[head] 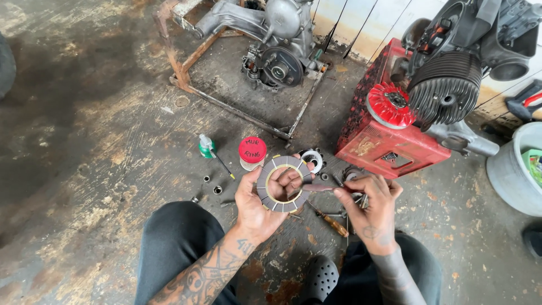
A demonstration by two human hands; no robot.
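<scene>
My left hand (257,206) holds up a grey ring-shaped friction disc (284,183) with a segmented face, fingers curled through its centre hole. My right hand (372,206) pinches a thin dark tool (317,187) whose tip touches the disc's right edge. Both hands hover above my knees in dark trousers. On the floor just beyond the disc lie a small toothed metal part (312,160) and other small parts (351,172), partly hidden by my hands. A wooden-handled screwdriver (333,223) lies below my hands.
A red-lidded jar (252,152), a small green bottle (206,147) and loose nuts (213,185) sit on the stained floor. A red crate (389,144) carries a finned engine (446,85) with a red fan (389,105). Another engine (276,51) rests on a rusty frame. A grey bucket (511,169) stands right.
</scene>
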